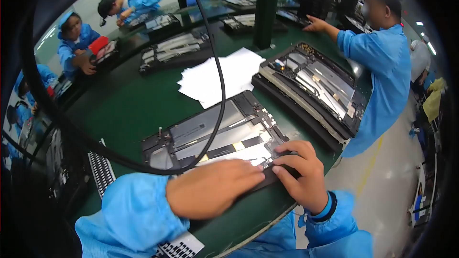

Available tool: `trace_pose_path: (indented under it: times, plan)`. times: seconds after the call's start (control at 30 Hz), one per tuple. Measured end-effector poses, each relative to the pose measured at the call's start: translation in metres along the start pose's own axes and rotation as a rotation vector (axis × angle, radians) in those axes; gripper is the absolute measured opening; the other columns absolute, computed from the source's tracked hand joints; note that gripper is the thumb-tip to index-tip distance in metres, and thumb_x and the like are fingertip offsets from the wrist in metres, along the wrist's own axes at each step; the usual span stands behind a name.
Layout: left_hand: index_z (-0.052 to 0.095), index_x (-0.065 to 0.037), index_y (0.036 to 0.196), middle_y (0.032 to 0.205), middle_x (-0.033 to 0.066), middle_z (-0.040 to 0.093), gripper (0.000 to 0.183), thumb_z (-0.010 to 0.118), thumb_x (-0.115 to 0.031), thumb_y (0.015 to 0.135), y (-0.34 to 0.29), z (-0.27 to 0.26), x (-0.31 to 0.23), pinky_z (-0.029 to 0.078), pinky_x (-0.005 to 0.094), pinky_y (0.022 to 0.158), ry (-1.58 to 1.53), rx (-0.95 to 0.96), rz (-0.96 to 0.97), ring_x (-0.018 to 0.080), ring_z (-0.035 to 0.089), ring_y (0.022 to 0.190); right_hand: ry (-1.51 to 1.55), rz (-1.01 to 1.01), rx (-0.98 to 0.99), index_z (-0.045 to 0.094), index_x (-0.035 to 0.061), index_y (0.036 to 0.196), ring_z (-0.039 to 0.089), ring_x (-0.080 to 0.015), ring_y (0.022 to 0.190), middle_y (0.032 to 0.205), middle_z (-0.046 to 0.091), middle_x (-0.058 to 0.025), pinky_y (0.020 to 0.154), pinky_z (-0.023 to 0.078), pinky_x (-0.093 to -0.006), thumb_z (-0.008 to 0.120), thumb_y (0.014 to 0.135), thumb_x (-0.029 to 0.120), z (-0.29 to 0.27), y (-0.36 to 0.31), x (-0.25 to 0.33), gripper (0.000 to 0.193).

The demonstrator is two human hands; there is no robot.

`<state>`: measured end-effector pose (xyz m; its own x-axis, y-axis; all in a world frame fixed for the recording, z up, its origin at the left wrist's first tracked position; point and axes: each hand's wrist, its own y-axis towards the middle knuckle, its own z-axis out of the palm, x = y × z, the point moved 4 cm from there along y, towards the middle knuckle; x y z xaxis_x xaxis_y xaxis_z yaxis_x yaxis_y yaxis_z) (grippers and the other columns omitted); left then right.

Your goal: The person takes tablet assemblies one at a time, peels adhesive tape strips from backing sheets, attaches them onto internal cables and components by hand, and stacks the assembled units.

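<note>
An opened tablet (229, 134) lies on the green bench in front of me, its silver battery cells, ribbon cables and small circuit parts bared. My left hand (215, 186) reaches over its near edge with the fingers pressed together, tips at small parts near the right corner. What they hold, if anything, is hidden. My right hand (301, 172) rests at that same corner, fingers bent and apart, fingertips touching the board along the tablet's right edge. Nothing shows between them. A blue band circles my right wrist.
Beyond the tablet lie white paper sheets (215, 79). A stack of opened tablets in black trays (311, 91) stands at the right, near a co-worker in blue (382, 62). A black cable (220, 71) loops across the view. A green post (267, 9) rises behind.
</note>
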<state>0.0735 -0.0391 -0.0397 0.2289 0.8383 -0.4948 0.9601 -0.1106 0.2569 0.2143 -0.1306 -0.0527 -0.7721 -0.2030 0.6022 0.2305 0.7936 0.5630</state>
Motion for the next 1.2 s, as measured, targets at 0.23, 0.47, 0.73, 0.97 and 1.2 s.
trace_pose_path:
  times: [0.23, 0.47, 0.73, 0.97, 1.2]
  plan:
    - [0.059, -0.001, 0.092, 0.098, 0.0145, 0.056, 0.022, 0.058, -0.011, 0.073, -0.039, -0.048, 0.039, 0.042, 0.0374, 0.081, 0.374, -0.274, -0.327, 0.0311, 0.051, 0.092, -0.045, 0.005, -0.019, 0.060, 0.0005, 0.084, 0.053, -0.0281, 0.086, 0.092, 0.058, -0.0122, 0.075, 0.041, -0.0360, 0.064, 0.062, 0.000, 0.003, -0.070, 0.046, 0.023]
    - [0.054, 0.001, 0.100, 0.097, 0.0187, 0.052, 0.042, 0.053, -0.038, 0.083, -0.044, -0.058, 0.081, 0.040, 0.0390, 0.078, -0.044, -0.125, -0.742, 0.0323, 0.051, 0.089, -0.112, -0.011, 0.046, 0.055, -0.0052, 0.090, 0.048, -0.0322, 0.091, 0.095, 0.052, -0.0159, 0.079, 0.037, -0.0398, 0.065, 0.064, 0.008, 0.049, -0.059, 0.071, 0.031]
    - [0.060, 0.002, 0.087, 0.070, 0.0163, 0.059, 0.057, 0.062, -0.052, 0.071, -0.058, -0.071, 0.092, 0.045, 0.0366, 0.064, 0.100, -0.091, -0.596, 0.0289, 0.059, 0.069, 0.254, 0.115, -0.080, 0.052, -0.0025, 0.098, 0.048, -0.0238, 0.094, 0.099, 0.050, -0.0117, 0.085, 0.037, -0.0321, 0.062, 0.070, 0.001, 0.058, -0.068, 0.057, 0.030]
    - [0.056, 0.003, 0.093, 0.082, 0.0122, 0.057, 0.055, 0.057, -0.050, 0.077, -0.108, -0.105, 0.025, 0.042, 0.0304, 0.063, -0.159, -0.210, -0.979, 0.0197, 0.055, 0.075, 0.848, 0.194, -0.258, 0.044, -0.0022, 0.102, 0.043, -0.0146, 0.097, 0.104, 0.044, -0.0073, 0.087, 0.034, -0.0261, 0.053, 0.077, -0.004, 0.058, -0.012, 0.077, 0.028]
    - [0.046, 0.004, 0.111, 0.090, 0.0106, 0.058, 0.049, 0.063, -0.027, 0.079, -0.194, -0.122, -0.017, 0.044, 0.0252, 0.071, -0.399, -0.953, -0.936, 0.0131, 0.055, 0.080, 1.224, 0.165, -0.083, 0.044, -0.0007, 0.102, 0.042, -0.0126, 0.094, 0.101, 0.043, -0.0067, 0.082, 0.035, -0.0248, 0.048, 0.073, -0.005, 0.097, 0.067, 0.117, 0.030]
